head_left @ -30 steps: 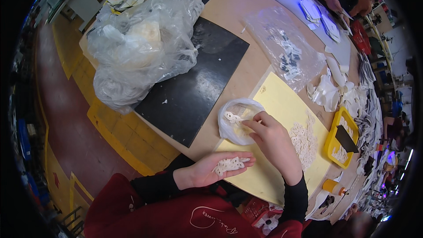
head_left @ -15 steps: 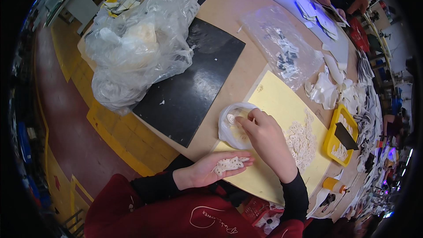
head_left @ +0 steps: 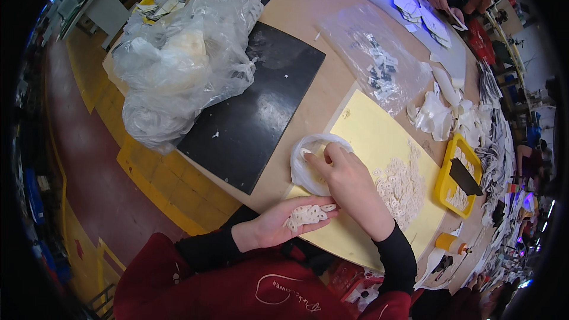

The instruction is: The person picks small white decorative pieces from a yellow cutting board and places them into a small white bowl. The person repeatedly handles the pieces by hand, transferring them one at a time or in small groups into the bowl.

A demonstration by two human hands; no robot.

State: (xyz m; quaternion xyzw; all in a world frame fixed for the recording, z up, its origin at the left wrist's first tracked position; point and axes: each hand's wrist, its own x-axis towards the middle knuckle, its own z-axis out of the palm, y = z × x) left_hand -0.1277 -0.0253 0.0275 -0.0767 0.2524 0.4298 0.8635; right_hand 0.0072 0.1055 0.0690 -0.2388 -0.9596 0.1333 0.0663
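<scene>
The left hand [head_left: 284, 222] lies palm up at the near edge of the desk [head_left: 308, 12], its grip spread and cupping a heap of small white pieces [head_left: 307, 216]. The right hand [head_left: 349, 181] reaches into a small clear bag [head_left: 308, 163] on the yellow sheet [head_left: 367, 136], fingers pressed together inside; whether they pinch anything I cannot tell

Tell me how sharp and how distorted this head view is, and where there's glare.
Head view: strong fisheye bend, so the table edges curve and the corners go black. The middle is sharp around the right hand. Glare shows on the clear plastic bag and black sheet. The far right rim is blurred.
</scene>
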